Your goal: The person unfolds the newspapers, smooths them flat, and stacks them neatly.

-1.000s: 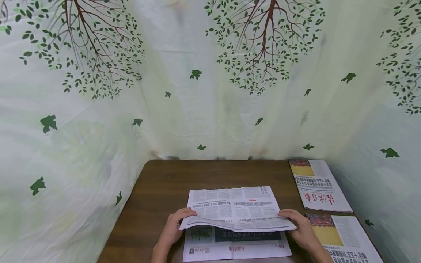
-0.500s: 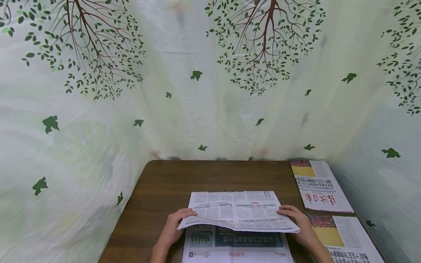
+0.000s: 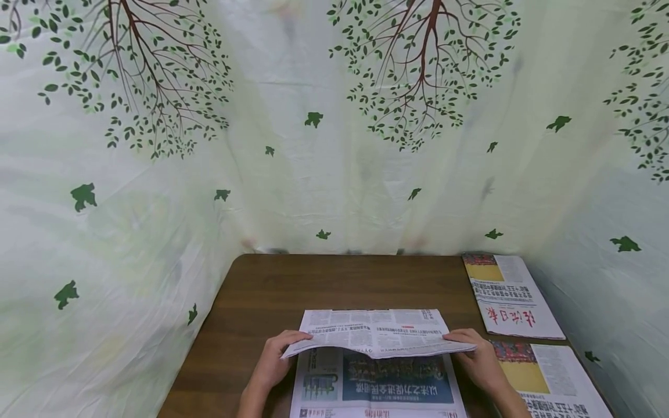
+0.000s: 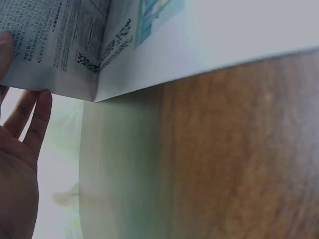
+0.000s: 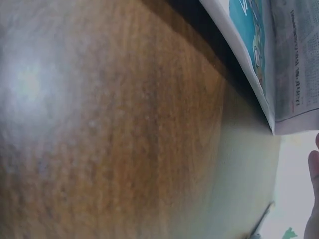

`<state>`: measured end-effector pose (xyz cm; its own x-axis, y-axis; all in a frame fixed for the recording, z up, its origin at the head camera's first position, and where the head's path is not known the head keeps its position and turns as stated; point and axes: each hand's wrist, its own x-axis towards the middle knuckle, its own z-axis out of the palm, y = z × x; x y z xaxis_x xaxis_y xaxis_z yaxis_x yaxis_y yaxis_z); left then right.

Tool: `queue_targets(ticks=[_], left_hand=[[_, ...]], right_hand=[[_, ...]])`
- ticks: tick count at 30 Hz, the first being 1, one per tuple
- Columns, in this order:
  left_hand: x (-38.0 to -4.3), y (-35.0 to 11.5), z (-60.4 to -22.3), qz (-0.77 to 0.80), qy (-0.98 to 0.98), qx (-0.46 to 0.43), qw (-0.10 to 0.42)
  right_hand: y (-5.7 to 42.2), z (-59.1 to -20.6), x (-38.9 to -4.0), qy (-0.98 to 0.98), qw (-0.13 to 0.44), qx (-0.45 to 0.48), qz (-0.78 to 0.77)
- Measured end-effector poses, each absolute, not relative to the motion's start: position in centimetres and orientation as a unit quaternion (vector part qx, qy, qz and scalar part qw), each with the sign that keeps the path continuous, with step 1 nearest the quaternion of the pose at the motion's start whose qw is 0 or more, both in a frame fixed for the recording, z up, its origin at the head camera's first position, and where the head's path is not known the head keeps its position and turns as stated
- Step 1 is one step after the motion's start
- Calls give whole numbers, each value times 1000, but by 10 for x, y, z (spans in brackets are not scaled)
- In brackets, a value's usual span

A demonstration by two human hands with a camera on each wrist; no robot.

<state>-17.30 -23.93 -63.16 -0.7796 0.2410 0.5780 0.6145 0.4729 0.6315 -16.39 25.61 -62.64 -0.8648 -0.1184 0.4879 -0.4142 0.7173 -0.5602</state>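
Note:
A newspaper [image 3: 373, 383] lies half folded at the front middle of the table, its lower part showing a dark blue printed panel. Its upper flap [image 3: 373, 334] is raised and bowed, the near edge lifted toward me. My left hand [image 3: 273, 360] pinches the flap's left edge; in the left wrist view the thumb lies over the page and the fingers [image 4: 37, 119] sit behind it. On the other side my right hand [image 3: 478, 360] pinches the right edge, and only some of its fingers [image 5: 314, 167] enter the right wrist view.
Two folded newspapers lie along the table's right side, one at the back [image 3: 514, 302] and one nearer [image 3: 554, 383]. The brown wooden table [image 3: 251, 296] meets a pale curtain [image 3: 366, 191] printed with trees and leaves at its back and sides.
The flap's near edge has risen and tilted away, uncovering more of the blue panel on the lower page. Both hands keep their hold at the sides.

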Motion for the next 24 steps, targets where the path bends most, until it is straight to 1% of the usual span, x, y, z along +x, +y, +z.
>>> queue_targets(ticks=[5, 8, 13, 20, 24], left_hand=[[-176, -238, -626, -441, -824, -263, 240], [-178, -239, -623, -438, -821, -270, 248], [-180, -240, -616, -443, -818, -273, 243], [-178, -242, -607, -445, -832, -248, 219], [-180, -244, -604, -456, -826, -257, 210]], right_hand=[[255, -628, -165, -891, 234, 160, 355], [255, -627, -166, -885, 247, 168, 357], [255, -624, -166, -884, 250, 168, 356], [255, -621, -165, -875, 264, 173, 367], [255, -620, -166, -869, 255, 187, 380]])
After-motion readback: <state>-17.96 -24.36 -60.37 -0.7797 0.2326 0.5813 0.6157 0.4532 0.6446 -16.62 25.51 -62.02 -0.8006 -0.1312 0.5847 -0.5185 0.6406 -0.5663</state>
